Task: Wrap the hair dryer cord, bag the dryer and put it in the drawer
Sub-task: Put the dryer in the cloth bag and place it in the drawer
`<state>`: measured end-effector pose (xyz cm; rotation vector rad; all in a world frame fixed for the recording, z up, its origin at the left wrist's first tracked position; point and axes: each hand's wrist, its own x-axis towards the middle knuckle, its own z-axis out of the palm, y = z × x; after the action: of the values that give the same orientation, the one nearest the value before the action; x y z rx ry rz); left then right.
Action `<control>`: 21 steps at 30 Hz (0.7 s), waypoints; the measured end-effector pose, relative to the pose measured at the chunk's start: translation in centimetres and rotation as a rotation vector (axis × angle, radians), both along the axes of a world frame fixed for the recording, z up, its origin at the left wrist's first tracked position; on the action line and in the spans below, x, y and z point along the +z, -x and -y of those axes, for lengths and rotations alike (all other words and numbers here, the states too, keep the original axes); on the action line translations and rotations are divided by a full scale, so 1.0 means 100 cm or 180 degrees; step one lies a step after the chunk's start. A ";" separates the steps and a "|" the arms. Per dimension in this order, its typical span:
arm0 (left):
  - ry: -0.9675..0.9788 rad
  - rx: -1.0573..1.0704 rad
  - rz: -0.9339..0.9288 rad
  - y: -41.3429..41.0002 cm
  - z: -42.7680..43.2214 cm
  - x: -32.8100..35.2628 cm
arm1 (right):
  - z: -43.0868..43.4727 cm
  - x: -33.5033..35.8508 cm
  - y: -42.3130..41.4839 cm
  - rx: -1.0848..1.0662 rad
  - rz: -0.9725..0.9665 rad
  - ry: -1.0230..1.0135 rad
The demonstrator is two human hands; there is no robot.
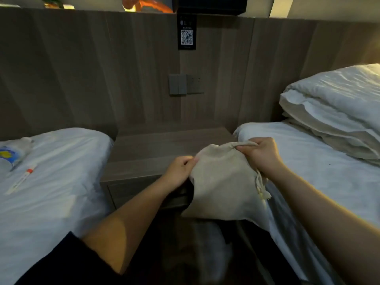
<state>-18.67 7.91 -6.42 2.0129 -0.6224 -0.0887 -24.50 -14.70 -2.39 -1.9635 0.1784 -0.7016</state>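
A beige cloth drawstring bag (pixel 222 177) hangs in front of the wooden nightstand (pixel 156 153), bulging as if something is inside. My left hand (pixel 181 169) pinches its left edge. My right hand (pixel 261 155) grips the gathered top of the bag. The drawstring ends (pixel 262 188) dangle below my right wrist. The hair dryer and its cord are hidden. The nightstand's drawer front (pixel 144 194) shows below the top, with a dark gap behind the bag; I cannot tell how far it is open.
A bed with white sheets (pixel 51 182) lies on the left, with a plastic bottle (pixel 12 155) and a small tube (pixel 22 177) on it. Another bed (pixel 320 171) with folded white bedding (pixel 337 112) stands on the right. Wall switches (pixel 185 84) sit above the nightstand.
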 end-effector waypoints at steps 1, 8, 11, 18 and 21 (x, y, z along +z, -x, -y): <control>-0.0300 0.0072 0.0008 0.002 -0.004 -0.014 | 0.002 -0.007 0.006 -0.0047 -0.0109 0.0010; -0.2123 0.0111 -0.0422 0.008 -0.022 -0.080 | 0.015 -0.028 0.034 -0.0203 -0.0446 -0.0113; -0.1927 0.0278 -0.0318 0.011 -0.017 -0.082 | 0.018 -0.030 0.039 -0.0284 -0.0467 -0.0174; -0.1727 0.0364 0.1954 0.031 -0.026 -0.066 | 0.028 -0.033 0.046 -0.0292 -0.0784 -0.0670; -0.1350 0.0621 0.1395 0.031 -0.029 -0.055 | 0.026 -0.030 0.048 -0.0170 -0.0869 -0.1081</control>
<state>-21.79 10.77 -11.91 2.5219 -0.7176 0.3766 -29.33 -17.26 -5.41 -1.7231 0.4858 -0.4024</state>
